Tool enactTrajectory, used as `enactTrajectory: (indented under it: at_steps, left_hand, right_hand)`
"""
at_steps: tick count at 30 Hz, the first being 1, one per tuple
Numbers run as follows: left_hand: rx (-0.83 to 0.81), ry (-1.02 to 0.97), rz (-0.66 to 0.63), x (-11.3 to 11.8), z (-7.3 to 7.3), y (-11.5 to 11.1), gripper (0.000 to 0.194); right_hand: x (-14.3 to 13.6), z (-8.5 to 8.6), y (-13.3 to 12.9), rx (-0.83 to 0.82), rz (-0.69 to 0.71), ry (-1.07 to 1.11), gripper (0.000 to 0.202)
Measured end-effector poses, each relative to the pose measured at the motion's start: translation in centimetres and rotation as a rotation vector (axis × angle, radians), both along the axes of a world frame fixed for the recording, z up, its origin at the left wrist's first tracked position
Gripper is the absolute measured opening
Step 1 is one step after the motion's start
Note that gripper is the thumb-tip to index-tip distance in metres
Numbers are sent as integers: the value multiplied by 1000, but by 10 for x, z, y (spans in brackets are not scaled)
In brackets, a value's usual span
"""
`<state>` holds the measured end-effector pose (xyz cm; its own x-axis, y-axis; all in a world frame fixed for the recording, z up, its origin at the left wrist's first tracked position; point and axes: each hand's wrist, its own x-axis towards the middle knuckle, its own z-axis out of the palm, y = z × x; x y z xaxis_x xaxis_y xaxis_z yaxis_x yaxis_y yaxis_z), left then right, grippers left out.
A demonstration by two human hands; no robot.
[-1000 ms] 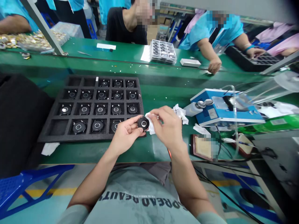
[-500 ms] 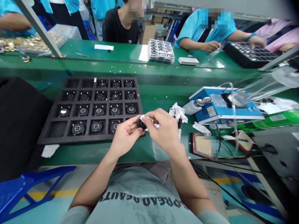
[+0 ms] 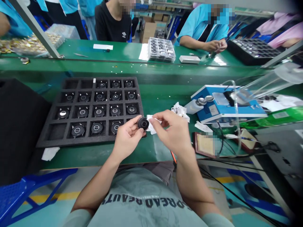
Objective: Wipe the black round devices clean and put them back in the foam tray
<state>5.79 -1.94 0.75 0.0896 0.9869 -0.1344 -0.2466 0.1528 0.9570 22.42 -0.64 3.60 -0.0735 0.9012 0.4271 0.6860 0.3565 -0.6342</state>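
Between the thumb and fingers of my left hand (image 3: pixel 127 137) is a round black watch case (image 3: pixel 143 123), its sensor side turned up toward me. My right hand (image 3: pixel 172 130) pinches a white wipe (image 3: pixel 153 125) just to the right of the watch case; a small gap shows between thumb and case. Left of both hands lies a black foam tray (image 3: pixel 94 143) with square compartments. Most of them hold similar black watch cases (image 3: pixel 97 127), back side up; a few compartments have none. My left hand covers part of the tray's near right corner.
Crumpled white paper (image 3: pixel 180 111), a white bottle (image 3: pixel 193 107) and a blue machine (image 3: pixel 227 104) stand to the right. A brown-rimmed pad (image 3: pixel 205 145) lies near the front edge. Across the bench sit co-workers, a clear compartment box (image 3: pixel 161 50) and another black tray (image 3: pixel 255 50).
My right hand has drawn away to the right with the wipe, uncovering the watch case's face. My left hand keeps its hold. The co-worker opposite has brought both hands together.
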Motion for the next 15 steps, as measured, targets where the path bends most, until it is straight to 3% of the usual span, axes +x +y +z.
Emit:
enactTrajectory:
  at_steps: [2,7,12,15]
  left_hand:
    - [10,-15,22,-1,0,0,63]
    - [4,-3,35,-1,1,-1,60]
    - [172,150,97,8,-9,-5,45]
    - [329,366,155,12,-20,-8,38]
  right_hand:
    - [-5,-9,5,30,14,61,14]
    - [10,-22,15,46,-278,-95,15]
    - [6,-9,-3,46,-138,129,15]
    - [-3,-3,-7,4,-121,93,15]
